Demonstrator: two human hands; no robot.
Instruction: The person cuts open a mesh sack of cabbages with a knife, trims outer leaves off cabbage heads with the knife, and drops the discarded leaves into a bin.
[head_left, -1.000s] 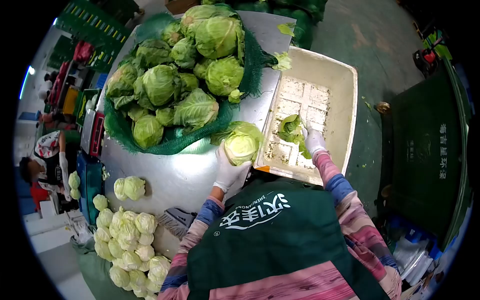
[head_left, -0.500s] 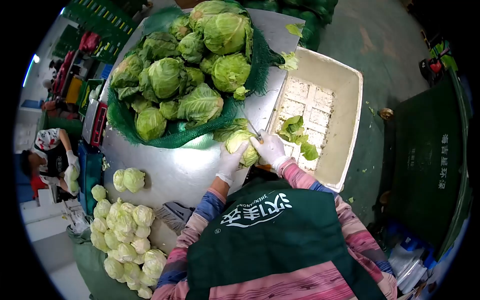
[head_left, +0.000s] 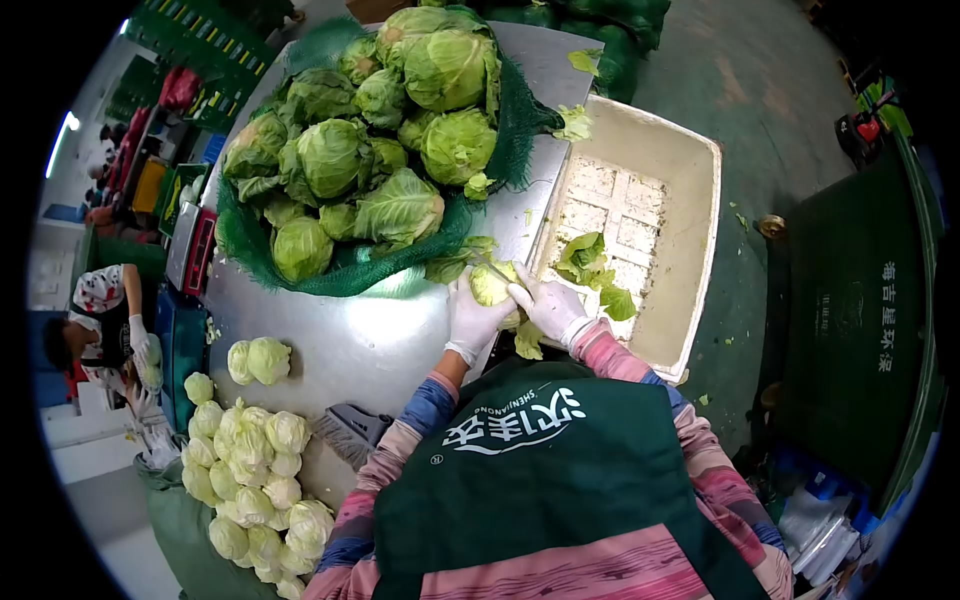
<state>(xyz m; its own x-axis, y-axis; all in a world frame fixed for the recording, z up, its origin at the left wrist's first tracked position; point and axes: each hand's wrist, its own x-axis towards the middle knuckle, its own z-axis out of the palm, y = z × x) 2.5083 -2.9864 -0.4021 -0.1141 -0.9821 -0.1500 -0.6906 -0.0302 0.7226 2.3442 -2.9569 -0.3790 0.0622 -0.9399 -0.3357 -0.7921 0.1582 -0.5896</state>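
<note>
A cabbage is cupped in the gloved left hand at the edge of the table, beside a white box, while what appears to be a knife is gripped against it in the closed right hand. Trimming is judged to be under way; a steady hold and a blade guided clear of the supporting hand are called for.

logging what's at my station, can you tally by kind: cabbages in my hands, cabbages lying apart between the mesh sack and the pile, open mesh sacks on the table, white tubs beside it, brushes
Held cabbage: 1
Cabbages lying apart: 2
Open mesh sack: 1
White tub: 1
Brush: 1
Total: 6
</note>
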